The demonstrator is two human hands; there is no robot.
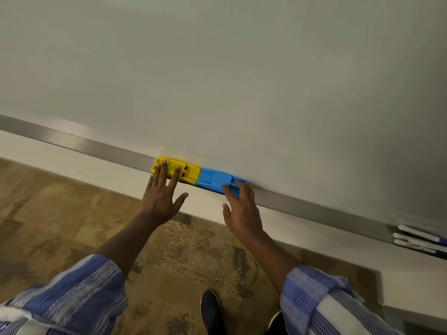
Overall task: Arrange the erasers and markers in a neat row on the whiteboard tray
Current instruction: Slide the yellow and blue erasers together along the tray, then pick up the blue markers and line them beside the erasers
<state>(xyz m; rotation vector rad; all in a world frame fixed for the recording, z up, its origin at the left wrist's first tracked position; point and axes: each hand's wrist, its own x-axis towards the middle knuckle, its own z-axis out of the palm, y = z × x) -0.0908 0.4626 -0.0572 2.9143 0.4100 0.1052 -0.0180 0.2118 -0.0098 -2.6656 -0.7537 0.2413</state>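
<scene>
A yellow eraser (187,171) and a blue eraser (212,180) lie end to end on the grey whiteboard tray (314,209), touching each other. My left hand (162,192) rests its spread fingertips on the yellow eraser's left part. My right hand (242,211) has its fingertips on the blue eraser's right end, thumb apart. Neither hand grips an eraser. Several markers (420,240) lie side by side on the tray at the far right edge.
The whiteboard (242,81) fills the upper view. Below the tray runs a pale wall strip (72,163), then patterned brown carpet (60,226). My dark shoe (210,308) shows at the bottom. A pale cabinet (416,281) stands at the lower right.
</scene>
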